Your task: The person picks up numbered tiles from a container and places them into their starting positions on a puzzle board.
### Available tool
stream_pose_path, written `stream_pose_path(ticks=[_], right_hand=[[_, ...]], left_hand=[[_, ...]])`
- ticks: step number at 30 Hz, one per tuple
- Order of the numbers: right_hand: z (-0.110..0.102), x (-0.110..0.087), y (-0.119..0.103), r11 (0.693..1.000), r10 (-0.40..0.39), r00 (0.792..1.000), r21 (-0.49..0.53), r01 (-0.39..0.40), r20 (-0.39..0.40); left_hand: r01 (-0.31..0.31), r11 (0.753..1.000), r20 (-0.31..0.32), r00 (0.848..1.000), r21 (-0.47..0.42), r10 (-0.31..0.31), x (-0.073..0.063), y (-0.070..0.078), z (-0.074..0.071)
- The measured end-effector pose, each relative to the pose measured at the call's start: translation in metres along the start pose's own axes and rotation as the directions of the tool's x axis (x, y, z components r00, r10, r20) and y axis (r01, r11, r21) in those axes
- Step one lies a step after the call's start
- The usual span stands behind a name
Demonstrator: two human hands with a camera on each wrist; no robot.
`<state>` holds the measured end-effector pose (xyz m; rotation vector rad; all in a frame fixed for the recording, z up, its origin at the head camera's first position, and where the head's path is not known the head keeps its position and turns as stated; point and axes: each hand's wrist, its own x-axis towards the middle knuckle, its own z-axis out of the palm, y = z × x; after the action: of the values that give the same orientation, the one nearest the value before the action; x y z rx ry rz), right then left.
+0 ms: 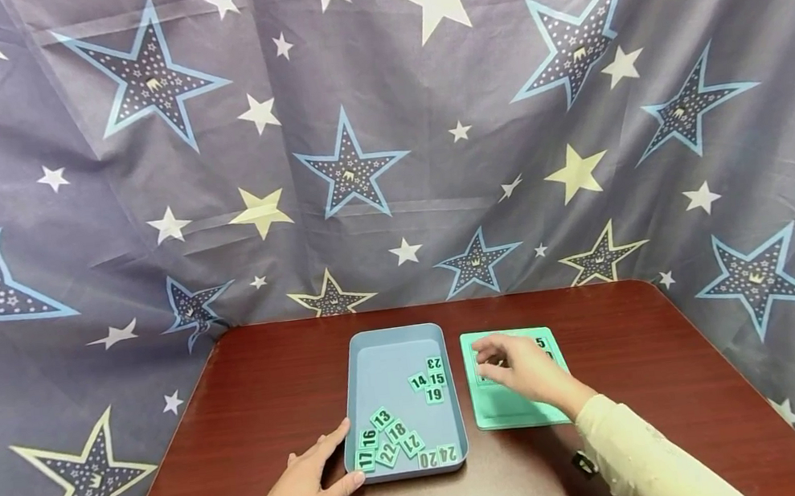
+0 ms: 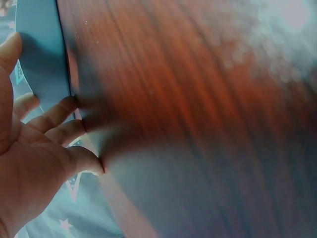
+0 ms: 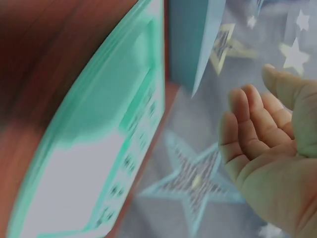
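Observation:
A shallow blue-grey tray lies on the table with several green number tiles in it. Tiles such as 16, 17 and 22 cluster at its near left. Tile 19 and others sit at its right side. My left hand rests fingertips and thumb against the tray's near left corner, fingers spread. To the right lies a green board with numbers in its far part. Over this board hovers my right hand, which hides some numbers. In the right wrist view its fingers bend loosely, apart from the thumb, holding nothing visible.
The dark red table reaches back to a grey curtain printed with stars. A small black object shows by the right sleeve. A narrow strip of table separates tray and board.

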<state>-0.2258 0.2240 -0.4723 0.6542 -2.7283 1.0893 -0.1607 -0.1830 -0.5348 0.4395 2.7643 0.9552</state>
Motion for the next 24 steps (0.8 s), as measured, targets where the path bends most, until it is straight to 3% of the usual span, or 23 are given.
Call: stream_pose_path(ticks=[4, 8, 11, 13, 18, 24], right_hand=[[0.023, 0.013, -0.036, 0.995, -0.093, 0.99, -0.015, 0.096, 0.109], [0.055, 0.029, -0.065, 0.969, -0.184, 0.95, -0.118, 0.219, 0.253], [0.079, 0.04, -0.078, 0.941, -0.197, 0.917, -0.195, 0.276, 0.346], [0.093, 0.045, -0.082, 0.93, -0.177, 0.907, -0.237, 0.282, 0.383], [0.113, 0.054, -0.084, 0.926, -0.124, 0.91, -0.285, 0.249, 0.395], [0.122, 0.061, -0.083, 0.903, -0.12, 0.914, -0.341, 0.263, 0.388]], left_hand=[[0.001, 1.0, -0.002, 1.0, -0.004, -0.001, 0.0, 0.001, -0.001], [-0.004, 1.0, -0.005, 1.0, -0.01, 0.004, 0.0, 0.0, 0.0], [-0.012, 1.0, 0.0, 1.0, -0.008, 0.012, 0.001, -0.002, 0.002], [-0.016, 1.0, 0.003, 1.0, -0.009, 0.016, 0.002, -0.003, 0.003], [-0.021, 1.0, 0.007, 1.0, -0.018, 0.021, 0.003, -0.003, 0.004], [-0.03, 0.999, -0.005, 1.0, -0.025, 0.03, 0.001, -0.002, 0.001]])
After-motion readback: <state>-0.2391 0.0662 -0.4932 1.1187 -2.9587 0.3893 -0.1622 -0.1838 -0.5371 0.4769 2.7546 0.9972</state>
